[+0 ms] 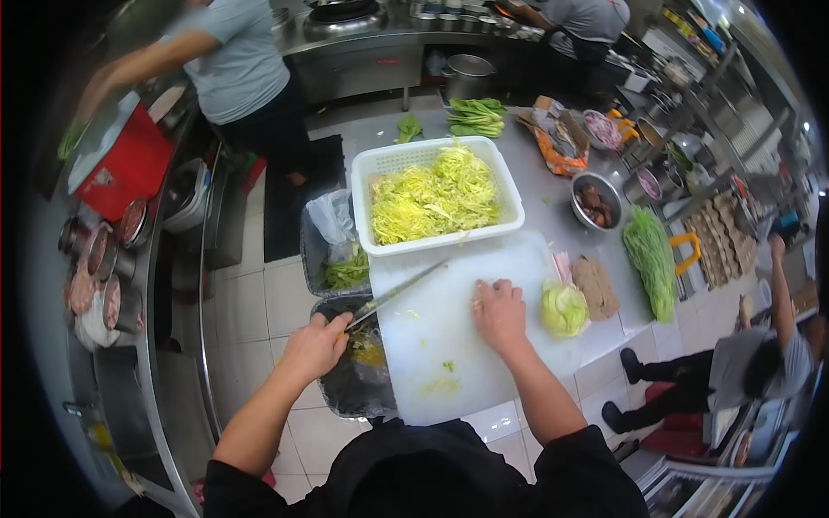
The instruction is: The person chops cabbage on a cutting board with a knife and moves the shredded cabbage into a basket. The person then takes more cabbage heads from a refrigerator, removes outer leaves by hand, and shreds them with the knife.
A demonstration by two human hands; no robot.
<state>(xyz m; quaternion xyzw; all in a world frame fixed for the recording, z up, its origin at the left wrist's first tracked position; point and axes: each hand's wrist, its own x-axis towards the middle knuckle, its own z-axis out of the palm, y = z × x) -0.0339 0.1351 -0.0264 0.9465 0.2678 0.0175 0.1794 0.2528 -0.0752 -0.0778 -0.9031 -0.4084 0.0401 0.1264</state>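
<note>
My left hand (314,350) is closed around the handle of a kitchen knife (399,290), over the left edge of the white cutting board (458,363). The blade points up and to the right across the board's corner. My right hand (501,318) rests on the board with its fingers a little apart; anything under the palm is hidden. To its right sits a cut head of lettuce or cabbage (564,309). Beyond the board, shredded yellow-green leaves (436,194) fill a white plastic basket (363,177). A few green scraps (449,366) lie on the board.
Lined bins (354,399) stand left of the table. Leafy greens (477,117), a steel bowl of brown pieces (596,202) and a long green bunch (648,263) lie around the basket. Co-workers stand at far left (237,69), back (587,26) and right (751,367).
</note>
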